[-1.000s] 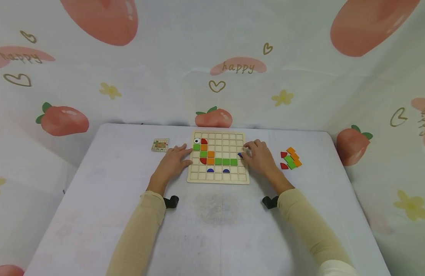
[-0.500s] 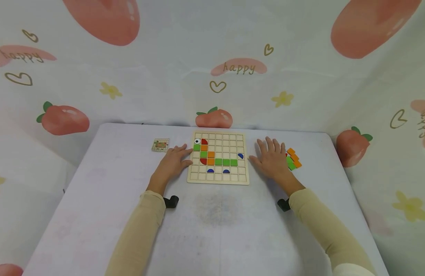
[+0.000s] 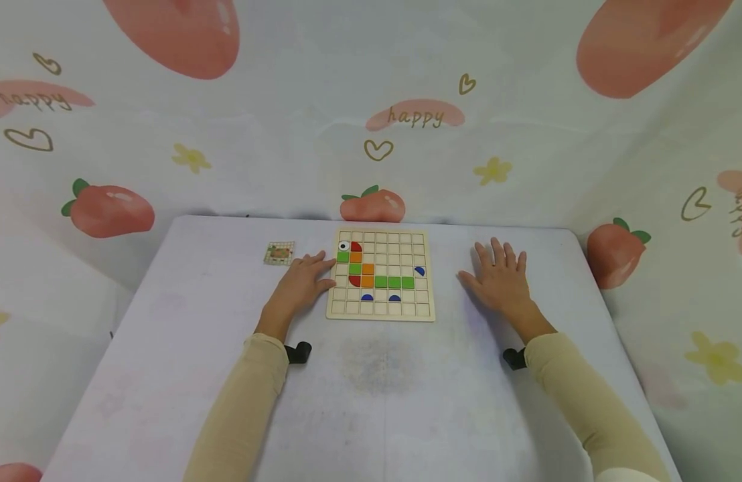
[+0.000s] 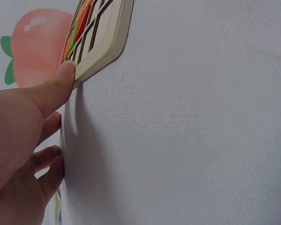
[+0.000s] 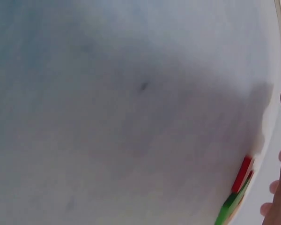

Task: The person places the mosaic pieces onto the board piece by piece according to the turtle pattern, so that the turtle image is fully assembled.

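A wooden grid board (image 3: 395,310) lies on the table with coloured pieces set in a bent row: a white eye piece (image 3: 344,246), red rounded pieces (image 3: 355,281), and orange and green squares (image 3: 394,282). Three blue half-round pieces (image 3: 420,271) sit in cells below and right of the row. My left hand (image 3: 294,289) touches the board's left edge; its thumb (image 4: 65,70) presses against the rim in the left wrist view. My right hand (image 3: 500,284) hovers with spread fingers over loose pieces, hidden in the head view. The right wrist view shows a red piece (image 5: 242,174) and a green piece (image 5: 228,206) beneath it.
A small picture card (image 3: 278,253) lies left of the board, near my left fingers. The white-covered table (image 3: 380,415) runs back to a fruit-patterned cloth (image 3: 323,73).
My right hand has let go of a blue half-round piece at the board's right side and moved right, covering the loose pieces. My left hand stays at the board's edge.
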Action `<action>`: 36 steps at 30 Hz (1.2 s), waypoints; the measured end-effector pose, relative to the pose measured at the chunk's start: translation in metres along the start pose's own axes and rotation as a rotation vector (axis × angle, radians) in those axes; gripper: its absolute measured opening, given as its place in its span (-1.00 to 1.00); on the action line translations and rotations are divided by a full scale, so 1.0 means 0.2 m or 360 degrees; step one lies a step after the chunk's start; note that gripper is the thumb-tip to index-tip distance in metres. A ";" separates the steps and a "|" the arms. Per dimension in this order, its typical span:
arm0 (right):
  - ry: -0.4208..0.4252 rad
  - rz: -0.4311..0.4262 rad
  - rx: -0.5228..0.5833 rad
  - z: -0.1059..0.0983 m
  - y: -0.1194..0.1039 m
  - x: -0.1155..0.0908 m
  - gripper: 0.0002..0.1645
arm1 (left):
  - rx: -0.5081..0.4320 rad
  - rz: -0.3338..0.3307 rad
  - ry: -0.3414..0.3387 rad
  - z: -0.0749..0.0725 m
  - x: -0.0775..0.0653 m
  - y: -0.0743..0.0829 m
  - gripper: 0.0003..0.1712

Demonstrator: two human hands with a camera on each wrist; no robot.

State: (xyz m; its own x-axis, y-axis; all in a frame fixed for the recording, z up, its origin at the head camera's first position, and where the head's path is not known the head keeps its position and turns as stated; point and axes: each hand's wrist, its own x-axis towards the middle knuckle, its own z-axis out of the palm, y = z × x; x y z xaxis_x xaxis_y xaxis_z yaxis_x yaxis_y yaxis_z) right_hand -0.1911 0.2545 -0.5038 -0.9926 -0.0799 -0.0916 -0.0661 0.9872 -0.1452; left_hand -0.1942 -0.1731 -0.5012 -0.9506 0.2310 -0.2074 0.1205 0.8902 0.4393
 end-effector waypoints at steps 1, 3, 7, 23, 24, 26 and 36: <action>-0.0009 0.0012 0.0010 0.00 0.01 -0.01 0.01 | -0.0004 0.0000 -0.0001 0.00 0.00 0.00 -0.30; -0.0027 0.0031 0.0036 -0.01 0.04 -0.02 0.02 | -0.0009 0.0004 0.0001 0.00 0.00 0.00 -0.30; -0.0016 0.0037 0.0102 -0.02 0.11 -0.03 -0.01 | -0.0012 0.0013 0.0009 0.00 0.00 -0.01 -0.30; 0.0289 0.0127 0.0263 -0.03 0.17 -0.09 -0.50 | -0.0014 0.0012 0.0003 0.00 -0.01 0.00 -0.30; 0.0293 0.0129 0.0267 -0.03 0.16 -0.09 -0.51 | -0.0013 0.0010 0.0000 0.00 -0.01 0.00 -0.30; 0.0292 0.0130 0.0286 -0.03 0.16 -0.09 -0.52 | -0.0017 0.0001 -0.0002 0.00 -0.01 0.00 -0.30; 0.0240 0.0122 0.0425 0.00 0.16 -0.06 -0.51 | -0.0017 0.0010 0.0003 0.00 -0.01 0.00 -0.30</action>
State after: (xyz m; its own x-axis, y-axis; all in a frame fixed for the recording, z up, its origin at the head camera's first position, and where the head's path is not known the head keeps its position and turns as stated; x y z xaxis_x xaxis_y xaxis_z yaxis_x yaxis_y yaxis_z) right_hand -0.1820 0.2863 -0.5065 -0.9989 0.0345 0.0317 0.0190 0.9167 -0.3992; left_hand -0.1928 -0.1738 -0.5016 -0.9504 0.2359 -0.2030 0.1235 0.8846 0.4497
